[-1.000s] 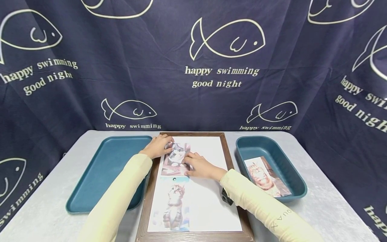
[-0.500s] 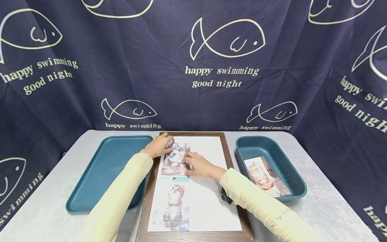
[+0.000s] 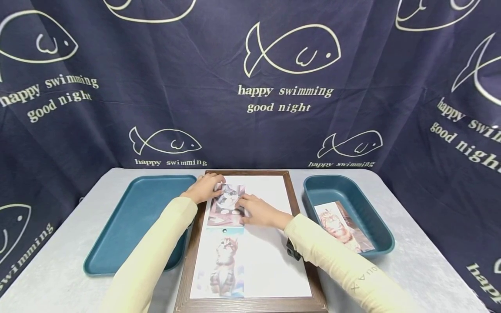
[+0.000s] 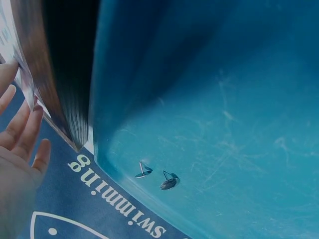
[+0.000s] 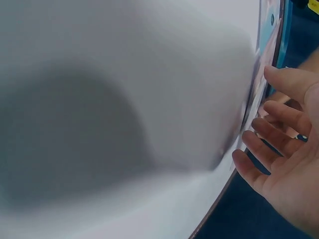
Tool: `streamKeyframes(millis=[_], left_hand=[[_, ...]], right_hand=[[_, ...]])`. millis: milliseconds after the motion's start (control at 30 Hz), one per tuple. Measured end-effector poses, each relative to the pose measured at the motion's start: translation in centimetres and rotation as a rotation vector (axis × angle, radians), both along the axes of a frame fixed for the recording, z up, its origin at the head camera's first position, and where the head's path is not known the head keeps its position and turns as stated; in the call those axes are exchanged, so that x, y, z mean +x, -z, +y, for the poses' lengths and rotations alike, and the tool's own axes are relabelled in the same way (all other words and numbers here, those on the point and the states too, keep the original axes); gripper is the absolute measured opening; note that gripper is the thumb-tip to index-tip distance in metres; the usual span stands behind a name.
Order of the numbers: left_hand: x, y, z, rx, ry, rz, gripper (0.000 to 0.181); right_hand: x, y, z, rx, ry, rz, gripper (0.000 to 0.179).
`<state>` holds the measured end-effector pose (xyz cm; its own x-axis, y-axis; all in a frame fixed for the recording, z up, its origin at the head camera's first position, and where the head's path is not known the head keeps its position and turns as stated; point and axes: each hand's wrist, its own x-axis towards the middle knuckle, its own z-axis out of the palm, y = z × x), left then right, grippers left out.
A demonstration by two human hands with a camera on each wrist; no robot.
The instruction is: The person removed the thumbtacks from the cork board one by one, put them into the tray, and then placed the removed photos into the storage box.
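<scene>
A picture card with a grey-and-white kitten (image 3: pixel 225 219) lies on the upper left of a white board (image 3: pixel 278 269) with a brown wooden frame. Over its upper left edge my left hand (image 3: pixel 203 188) rests its fingertips. My right hand (image 3: pixel 261 211) touches the right edge, thumb lower and fingers higher. In the right wrist view the right hand's fingers (image 5: pixel 281 137) are spread and relaxed along the card's edge. Directly below lies a second kitten picture card (image 3: pixel 225 266), with a small dark round piece (image 3: pixel 225 231) at its top.
On the left is a flat blue-green tray (image 3: pixel 135 226), its edge close to the board's frame. To the right stands a deeper blue-green bin (image 3: pixel 385 248) with picture cards (image 3: pixel 336 226) inside. Behind the table hangs a navy fish-print curtain (image 3: pixel 219 65).
The right hand's fingers shift very slightly at the card's edge. The left hand keeps its place, and the whole head view drifts a little to the left.
</scene>
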<state>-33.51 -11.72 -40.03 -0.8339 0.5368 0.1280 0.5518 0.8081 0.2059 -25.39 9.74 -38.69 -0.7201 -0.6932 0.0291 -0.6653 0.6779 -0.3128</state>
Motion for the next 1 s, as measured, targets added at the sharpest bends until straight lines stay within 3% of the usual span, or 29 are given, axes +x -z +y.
streamKeyframes(millis=[500,1000], left_hand=[[0.1,0.3,-0.1,0.023,0.025,0.079,0.026],[0.2,-0.1,0.1,0.045,-0.008,0.004,0.032]], right_hand=[[0.1,-1.8,1.7,0.010,0.008,-0.039,0.040],[0.5,-3.8,5.5,-0.015,0.075,-0.038,0.039]])
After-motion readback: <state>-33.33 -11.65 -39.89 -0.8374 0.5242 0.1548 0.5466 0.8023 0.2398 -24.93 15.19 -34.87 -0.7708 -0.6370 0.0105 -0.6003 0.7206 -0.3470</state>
